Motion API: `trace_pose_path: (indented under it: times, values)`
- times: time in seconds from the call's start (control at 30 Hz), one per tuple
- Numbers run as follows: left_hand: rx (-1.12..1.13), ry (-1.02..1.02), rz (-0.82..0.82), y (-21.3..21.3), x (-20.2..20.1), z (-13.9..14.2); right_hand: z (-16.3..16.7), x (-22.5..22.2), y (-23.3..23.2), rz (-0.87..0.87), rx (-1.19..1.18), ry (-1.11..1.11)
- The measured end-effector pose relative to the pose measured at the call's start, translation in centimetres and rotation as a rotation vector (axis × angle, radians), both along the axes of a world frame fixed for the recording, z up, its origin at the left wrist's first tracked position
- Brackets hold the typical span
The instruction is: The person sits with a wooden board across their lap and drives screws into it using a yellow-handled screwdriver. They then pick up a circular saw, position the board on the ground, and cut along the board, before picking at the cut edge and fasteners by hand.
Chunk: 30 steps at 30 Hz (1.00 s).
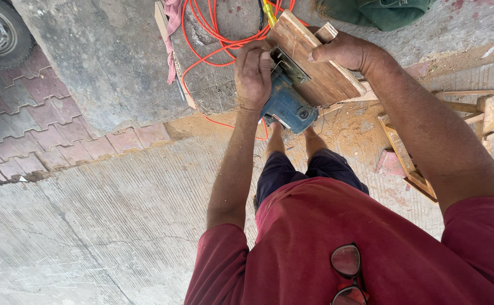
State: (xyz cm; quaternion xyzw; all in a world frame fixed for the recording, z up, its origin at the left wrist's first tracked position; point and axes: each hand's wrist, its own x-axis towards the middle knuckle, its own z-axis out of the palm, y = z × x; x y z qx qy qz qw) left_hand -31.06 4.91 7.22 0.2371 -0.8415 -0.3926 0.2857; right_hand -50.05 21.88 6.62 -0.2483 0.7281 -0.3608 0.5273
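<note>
**Board and power tool held together at standing height**

Left hand (253, 73) clenched on the blue power tool (288, 104), steadying it under the wooden board (314, 62). Right hand (345, 52) grasps the board's edge at 1 o'clock — bracing it. Orange cable (210, 34) trails away at 11 o'clock.

An outdoor carpentry spot: rough concrete ground (117, 226), sawdust (354, 130), wooden frames (410, 164) (unfinished), an orange extension cord (213, 34), brick paving (44, 124).

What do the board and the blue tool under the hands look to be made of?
Board: wood, probably smooth-faced ply or plank, brown with visible grain and a pale raw edge.
Blue tool: apparently painted metal or hard plastic housing, scuffed and dusty, with a bare grey metal plate near the left hand.
</note>
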Motion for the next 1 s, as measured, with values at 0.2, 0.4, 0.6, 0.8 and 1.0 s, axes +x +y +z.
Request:
trace_pose_path:
  times: [0.2, 0.4, 0.6, 0.8, 1.0]
  values:
    - [0.398, -0.071, 0.404, -5.7, 4.1, -3.2, 0.2, -1.7, 1.1, -0.138, 0.258, 0.023]
    - [0.101, -0.783, 0.199, -7.6, 7.3, -7.4, -1.5, -3.2, 2.6, -0.175, 0.025, 0.021]
    - [0.117, -0.821, 0.208, -8.2, 8.4, -8.4, -3.3, -3.9, 3.7, -0.12, -0.016, 0.149]
    - [0.52, -0.47, 0.351, -7.0, 9.5, -9.7, -2.7, -5.7, 5.1, -0.19, 0.011, 0.076]
    - [0.747, 0.097, -0.223, 0.5, 10.8, -7.6, 1.5, -7.0, 4.8, -0.076, -0.047, 0.441]
